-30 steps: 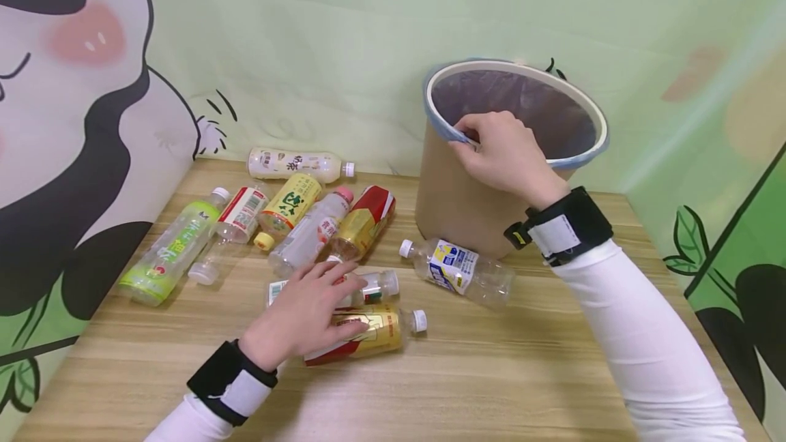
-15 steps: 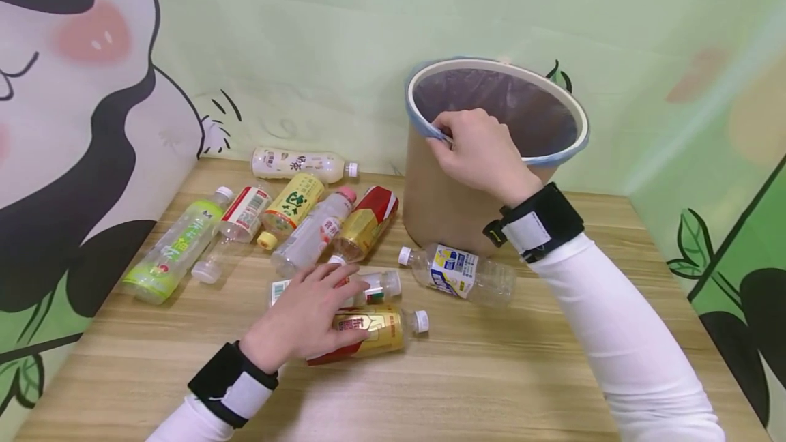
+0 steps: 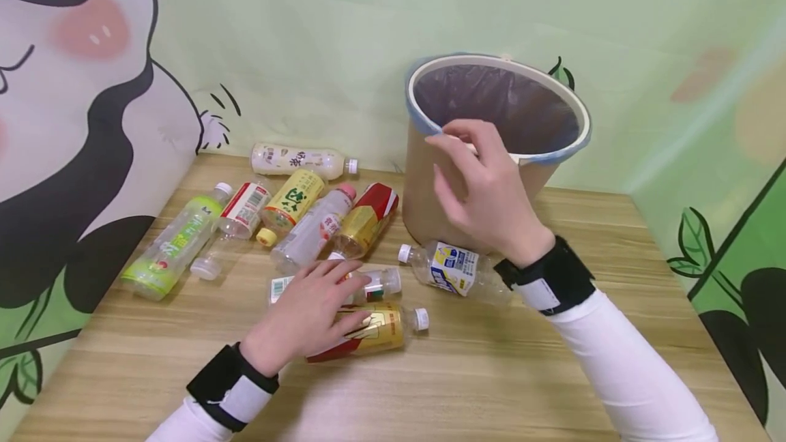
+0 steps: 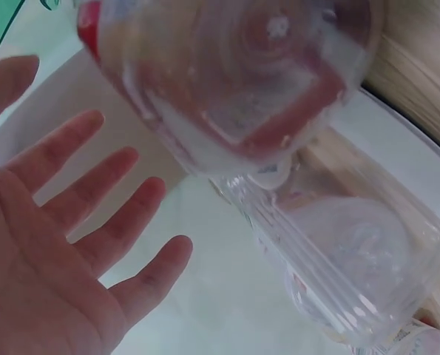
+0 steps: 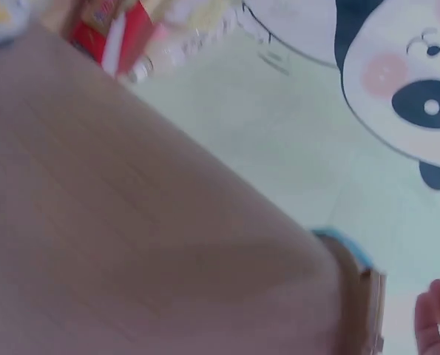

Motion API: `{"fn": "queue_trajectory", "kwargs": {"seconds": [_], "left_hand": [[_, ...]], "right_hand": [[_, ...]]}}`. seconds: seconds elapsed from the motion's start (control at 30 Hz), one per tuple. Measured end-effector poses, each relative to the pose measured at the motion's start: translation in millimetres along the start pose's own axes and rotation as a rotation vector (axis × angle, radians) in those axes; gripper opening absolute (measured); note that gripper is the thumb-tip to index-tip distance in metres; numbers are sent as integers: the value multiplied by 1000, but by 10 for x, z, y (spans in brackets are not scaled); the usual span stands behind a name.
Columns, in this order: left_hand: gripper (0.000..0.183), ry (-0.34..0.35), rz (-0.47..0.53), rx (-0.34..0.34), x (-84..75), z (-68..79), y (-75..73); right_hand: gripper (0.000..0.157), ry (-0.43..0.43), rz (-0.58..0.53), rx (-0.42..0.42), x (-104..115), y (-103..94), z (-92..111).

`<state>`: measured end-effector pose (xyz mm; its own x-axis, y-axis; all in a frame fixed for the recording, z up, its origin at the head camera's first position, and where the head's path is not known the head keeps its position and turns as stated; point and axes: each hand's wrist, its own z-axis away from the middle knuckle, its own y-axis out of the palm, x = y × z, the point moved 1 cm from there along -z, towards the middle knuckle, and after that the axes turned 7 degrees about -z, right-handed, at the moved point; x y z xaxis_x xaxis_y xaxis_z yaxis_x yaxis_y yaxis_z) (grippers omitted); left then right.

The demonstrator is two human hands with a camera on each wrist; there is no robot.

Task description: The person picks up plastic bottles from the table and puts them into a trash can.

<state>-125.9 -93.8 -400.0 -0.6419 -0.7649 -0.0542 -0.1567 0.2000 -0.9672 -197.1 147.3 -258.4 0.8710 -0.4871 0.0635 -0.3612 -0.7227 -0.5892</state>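
Note:
My right hand [image 3: 491, 196] is in front of the near rim of a tan trash bin [image 3: 424, 196], thumb and fingers apart and nothing between them. In the right wrist view its fingertips [image 5: 438, 314] show at the right edge, beyond the bin's rim. A dark bag [image 3: 503, 97] lines the bin, its blue edge folded over the rim. My left hand [image 3: 307, 309] is spread, palm down, over two lying bottles: a clear one [image 3: 385, 282] and a gold-and-red labelled one [image 3: 383, 328]. In the left wrist view its fingers [image 4: 138, 222] are extended beside a clear bottle base.
A clear bottle with a blue-and-yellow label [image 3: 453, 269] lies at the bin's foot. Several more plastic bottles lie to the left, among them a green-labelled one [image 3: 175, 244] and a milk tea bottle [image 3: 297, 160] near the back wall. Panda-printed cloth walls [image 3: 307, 39] enclose the wooden table [image 3: 479, 387].
My right hand has let go of the bin's rim and drawn back from it, fingers opening. Earlier the bin shifted slightly left. The left hand stays nearly still.

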Motion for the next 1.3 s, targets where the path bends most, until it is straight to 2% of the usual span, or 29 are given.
{"fn": "queue_trajectory", "kwargs": {"seconds": [0.1, 0.17, 0.3, 0.4, 0.6, 0.7, 0.8, 1.07, 1.3], "left_hand": [[47, 3, -3, -31, -25, -18, -6], [47, 1, -3, -38, -48, -31, -11], [46, -6, -7, -26, -92, -46, -15], [47, -11, -7, -10, -111, -50, -4], [49, -27, 6, 3, -119, -39, 17], [49, -27, 7, 21, -120, -35, 28], [49, -23, 8, 37, -122, -39, 37], [50, -19, -8, 18, -122, -42, 38], [51, -39, -6, 37, -115, -41, 33]], "right_hand": [[26, -43, -37, -35, 87, 49, 219], [25, -43, -55, -21, 111, 90, 391], [25, 24, -57, 50, 106, 142, 767], [29, 120, -28, 149, 77, 147, 1032], [45, 274, 60, 415, 4, 177, 1428], [51, 310, 88, 493, -26, 220, 1555], [55, 326, 108, 529, -54, 263, 1652], [54, 331, 151, 584, -75, 326, 1837], [54, 327, 176, 602, -32, 276, 1899]]}}
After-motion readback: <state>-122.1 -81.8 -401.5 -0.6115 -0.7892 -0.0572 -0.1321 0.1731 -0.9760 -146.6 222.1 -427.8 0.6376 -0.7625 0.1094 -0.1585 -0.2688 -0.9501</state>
